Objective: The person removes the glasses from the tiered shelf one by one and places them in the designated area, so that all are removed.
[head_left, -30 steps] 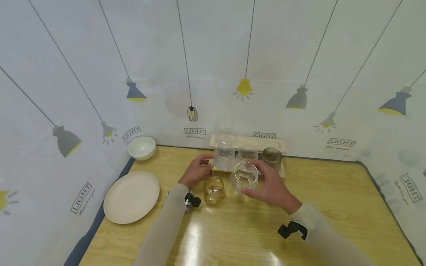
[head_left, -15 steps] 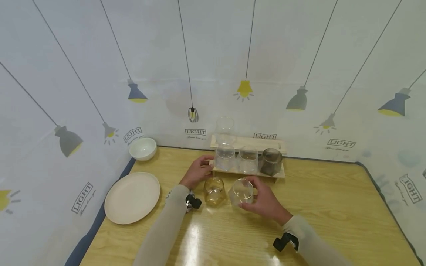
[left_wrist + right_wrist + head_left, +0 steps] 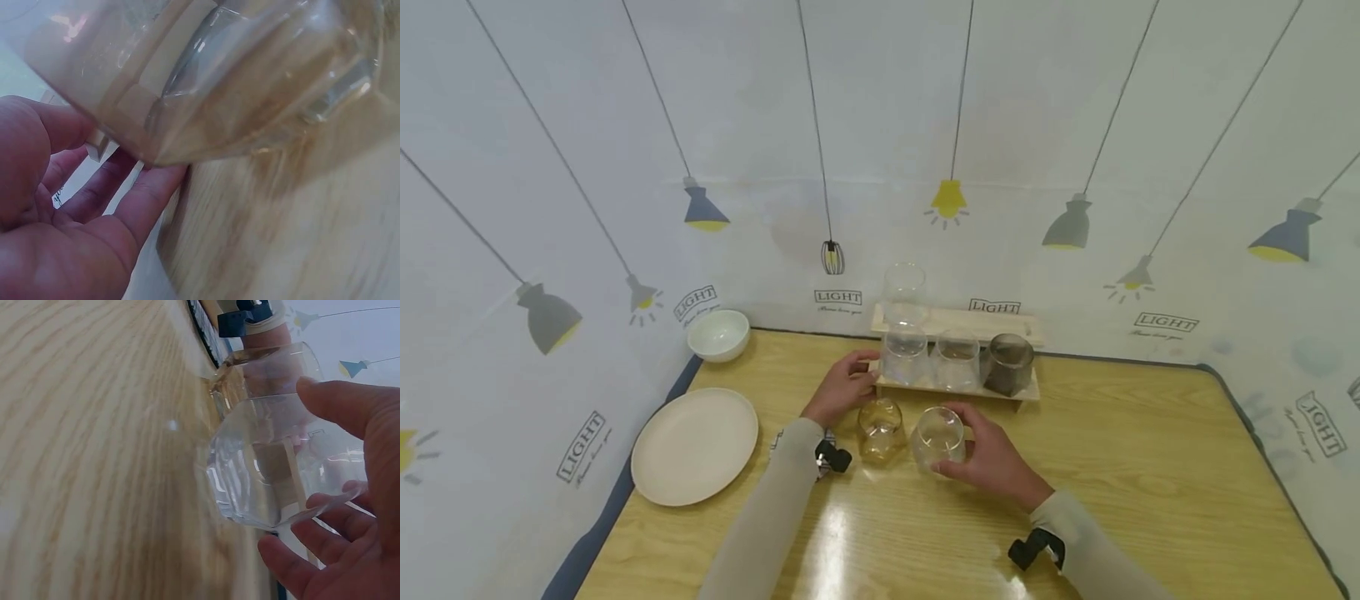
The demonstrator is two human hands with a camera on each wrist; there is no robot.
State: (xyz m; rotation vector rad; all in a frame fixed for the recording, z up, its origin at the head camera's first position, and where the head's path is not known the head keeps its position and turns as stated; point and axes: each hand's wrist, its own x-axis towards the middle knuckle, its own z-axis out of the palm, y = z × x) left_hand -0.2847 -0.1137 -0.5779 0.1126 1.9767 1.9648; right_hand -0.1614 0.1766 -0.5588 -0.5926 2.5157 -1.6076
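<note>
My right hand (image 3: pixel 996 457) holds a clear faceted glass (image 3: pixel 938 439) low at the table, thumb on the near side of its rim and fingers round the far side. In the right wrist view, the same glass (image 3: pixel 256 475) overlaps an amber glass (image 3: pixel 240 378) behind it. That amber glass (image 3: pixel 881 433) stands to its left, just in front of my left wrist. My left hand (image 3: pixel 842 387) pinches the left end of a two-tier wooden rack (image 3: pixel 977 319). In the left wrist view, thumb and fingers of the left hand (image 3: pixel 81 206) lie around the rack's end, partly behind a glass.
The rack's lower tier bears a clear glass (image 3: pixel 905 358), another clear glass (image 3: pixel 957 362) and a smoky grey glass (image 3: pixel 1009 367). One more clear glass (image 3: pixel 905 293) stands on the upper tier. A white bowl (image 3: pixel 718 337) and a beige plate (image 3: pixel 695 446) lie at left.
The right hand has brought the clear glass from before the rack down toward me, beside the amber glass, then slightly left. The left hand has stayed at the rack's end.
</note>
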